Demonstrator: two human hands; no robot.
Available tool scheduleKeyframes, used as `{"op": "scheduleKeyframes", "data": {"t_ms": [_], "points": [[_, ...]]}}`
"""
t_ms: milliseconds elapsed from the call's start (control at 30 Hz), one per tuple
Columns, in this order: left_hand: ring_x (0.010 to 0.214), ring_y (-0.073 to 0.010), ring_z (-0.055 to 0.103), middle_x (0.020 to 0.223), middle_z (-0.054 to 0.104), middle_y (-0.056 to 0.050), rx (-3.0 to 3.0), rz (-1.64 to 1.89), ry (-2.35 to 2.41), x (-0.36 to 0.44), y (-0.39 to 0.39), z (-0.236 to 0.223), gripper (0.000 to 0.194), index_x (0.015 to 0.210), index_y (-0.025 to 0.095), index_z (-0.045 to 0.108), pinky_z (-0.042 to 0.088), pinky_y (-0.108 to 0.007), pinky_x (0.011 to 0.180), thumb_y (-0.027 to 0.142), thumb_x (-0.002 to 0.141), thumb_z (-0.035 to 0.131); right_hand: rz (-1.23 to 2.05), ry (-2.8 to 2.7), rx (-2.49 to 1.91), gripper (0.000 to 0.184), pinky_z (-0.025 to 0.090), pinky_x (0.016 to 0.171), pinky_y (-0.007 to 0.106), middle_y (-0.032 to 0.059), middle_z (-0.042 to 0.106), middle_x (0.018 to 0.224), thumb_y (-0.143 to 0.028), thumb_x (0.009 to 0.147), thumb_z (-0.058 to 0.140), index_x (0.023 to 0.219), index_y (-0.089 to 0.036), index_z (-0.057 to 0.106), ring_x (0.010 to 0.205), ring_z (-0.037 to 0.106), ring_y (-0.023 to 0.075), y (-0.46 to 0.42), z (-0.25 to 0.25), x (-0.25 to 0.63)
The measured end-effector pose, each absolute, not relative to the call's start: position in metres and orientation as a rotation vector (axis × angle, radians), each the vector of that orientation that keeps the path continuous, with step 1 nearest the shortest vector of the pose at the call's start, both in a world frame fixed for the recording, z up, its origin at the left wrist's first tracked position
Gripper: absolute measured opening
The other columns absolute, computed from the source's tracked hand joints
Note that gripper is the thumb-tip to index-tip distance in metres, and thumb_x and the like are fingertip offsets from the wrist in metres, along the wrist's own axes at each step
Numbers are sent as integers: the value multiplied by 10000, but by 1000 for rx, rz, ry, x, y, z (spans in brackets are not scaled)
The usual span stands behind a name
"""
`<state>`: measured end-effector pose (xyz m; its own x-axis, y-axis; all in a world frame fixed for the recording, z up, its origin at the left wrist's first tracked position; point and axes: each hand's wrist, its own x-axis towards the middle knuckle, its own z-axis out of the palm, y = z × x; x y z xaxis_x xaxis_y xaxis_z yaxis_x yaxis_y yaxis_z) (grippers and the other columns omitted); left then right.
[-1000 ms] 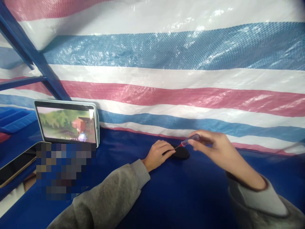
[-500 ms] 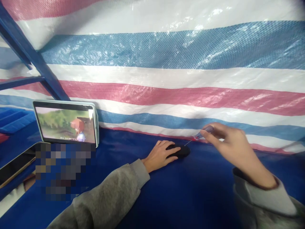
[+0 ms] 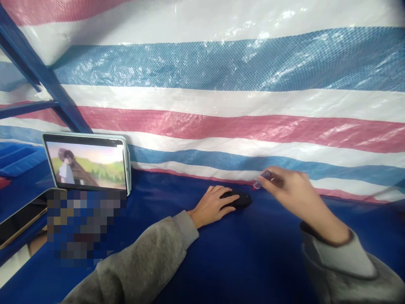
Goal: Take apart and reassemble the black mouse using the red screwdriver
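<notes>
My left hand (image 3: 211,205) lies on the blue table cover (image 3: 240,253), fingers curled over the near end of a small black oval object (image 3: 241,198). My right hand (image 3: 289,191) pinches a small screwdriver (image 3: 263,178) with a clear bluish handle and red collar. The screwdriver points left and down toward the far right end of the black object, a little apart from it. Both arms wear grey sleeves.
A tablet (image 3: 87,163) showing a cartoon stands at the left against a red, white and blue striped tarp (image 3: 221,97). A phone (image 3: 19,219) lies at the left edge. Blue metal bars (image 3: 41,76) cross the upper left corner.
My right hand drew the screwdriver off the black object to the right, then lowered and turned it back toward the object. My left hand stayed put. The tablet's picture changed.
</notes>
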<state>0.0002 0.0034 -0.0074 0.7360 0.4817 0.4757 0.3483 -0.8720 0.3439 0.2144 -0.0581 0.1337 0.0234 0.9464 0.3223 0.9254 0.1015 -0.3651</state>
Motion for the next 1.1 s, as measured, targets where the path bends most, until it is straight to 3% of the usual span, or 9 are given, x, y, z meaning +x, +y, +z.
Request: {"op": "scheduleKeyframes", "data": {"t_ms": [1100], "points": [[1191, -229, 507, 1341, 553, -66, 2758, 806, 644, 0, 4, -6, 384, 1332, 302, 565, 415, -382, 969, 447, 979, 517, 18, -1935, -1893, 256, 367, 584, 289, -5, 627, 612, -427, 852, 514, 683, -238, 551, 564, 559, 167, -55, 128, 215]]}}
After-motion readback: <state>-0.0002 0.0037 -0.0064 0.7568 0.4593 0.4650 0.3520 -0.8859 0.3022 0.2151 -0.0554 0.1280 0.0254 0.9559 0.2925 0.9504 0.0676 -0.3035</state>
